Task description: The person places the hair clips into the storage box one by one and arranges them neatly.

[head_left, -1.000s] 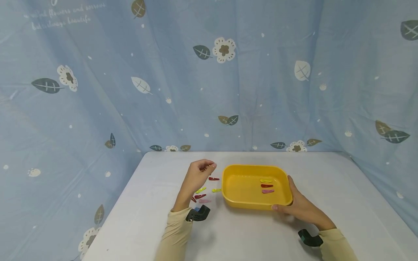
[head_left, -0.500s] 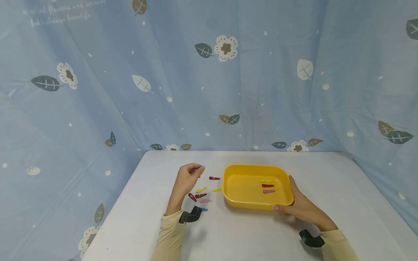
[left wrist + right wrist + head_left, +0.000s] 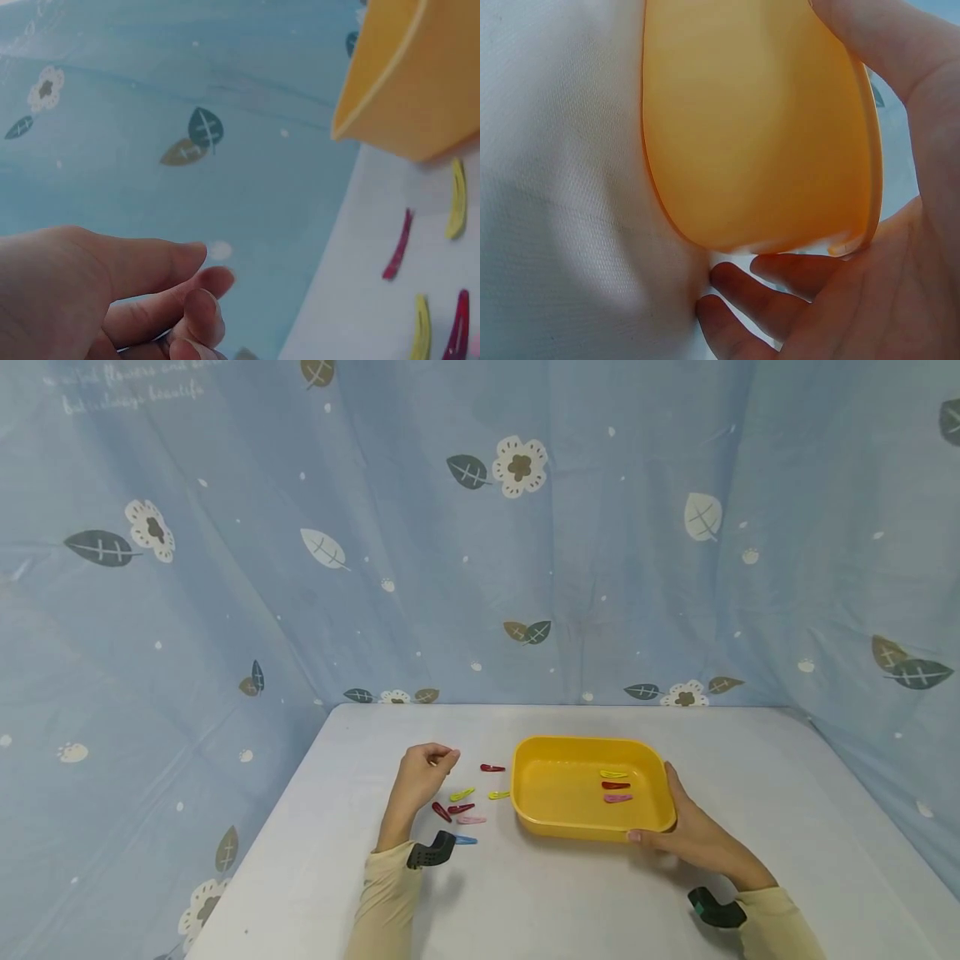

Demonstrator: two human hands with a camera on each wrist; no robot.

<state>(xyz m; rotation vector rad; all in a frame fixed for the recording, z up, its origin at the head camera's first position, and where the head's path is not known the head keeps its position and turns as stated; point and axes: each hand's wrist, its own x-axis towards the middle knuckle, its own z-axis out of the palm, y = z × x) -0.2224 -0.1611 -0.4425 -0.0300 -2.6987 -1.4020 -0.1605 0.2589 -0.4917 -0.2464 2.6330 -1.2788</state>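
Observation:
My left hand [image 3: 422, 774] hovers over the left part of the table, fingers loosely bent with nothing between them in the left wrist view. Beneath and to its right lie loose snap hair clips: a red clip [image 3: 492, 767], a yellow clip [image 3: 462, 794], a pink clip [image 3: 471, 820], a blue clip [image 3: 466, 840] and several more. My right hand [image 3: 693, 831] grips the right end of a yellow plastic tray [image 3: 570, 828], thumb on the near side and fingers round the far corner. Inside the tray lie a yellow clip [image 3: 613, 774], a red clip [image 3: 616, 785] and a pink clip [image 3: 618, 798] in a column.
A white-covered table [image 3: 540, 902] carries everything. Behind it and along the left side hangs a blue curtain [image 3: 390, 568] printed with leaves and flowers. Another yellow clip [image 3: 498, 795] lies right at the tray's left wall.
My left hand has drawn back to the left, away from the tray, uncovering the dark red and blue clips. The right hand has stayed on the tray, and the clips lie as before.

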